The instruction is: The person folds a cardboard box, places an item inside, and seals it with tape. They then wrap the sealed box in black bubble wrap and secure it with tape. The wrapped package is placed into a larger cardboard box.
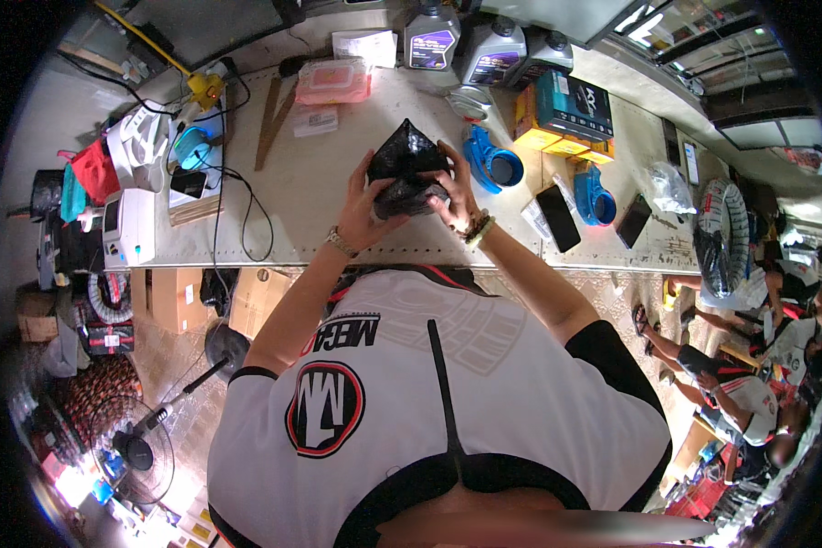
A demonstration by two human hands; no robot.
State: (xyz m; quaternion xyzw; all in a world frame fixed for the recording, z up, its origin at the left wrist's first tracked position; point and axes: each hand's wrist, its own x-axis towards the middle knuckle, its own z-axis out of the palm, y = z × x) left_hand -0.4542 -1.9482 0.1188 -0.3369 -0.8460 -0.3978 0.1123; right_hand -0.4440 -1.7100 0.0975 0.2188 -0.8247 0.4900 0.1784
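Above the near edge of the table I hold a package wrapped in glossy black plastic (405,157), its top coming to a pointed corner. My left hand (367,212) is wrapped round its left side, with a watch at the wrist. From the other side my right hand (453,194) grips it, fingers over the front, a beaded bracelet on that wrist. What is inside the wrapping is hidden. Just right of my right hand stands a blue tape dispenser (494,168); a second blue tape dispenser (595,197) is farther right.
Phones (558,219) lie on the table (292,215) to the right, near stacked boxes (564,114). Bottles (431,36) and a pink wipes pack (334,82) stand at the back. A white printer (129,226) and cables are left. Several people sit at far right.
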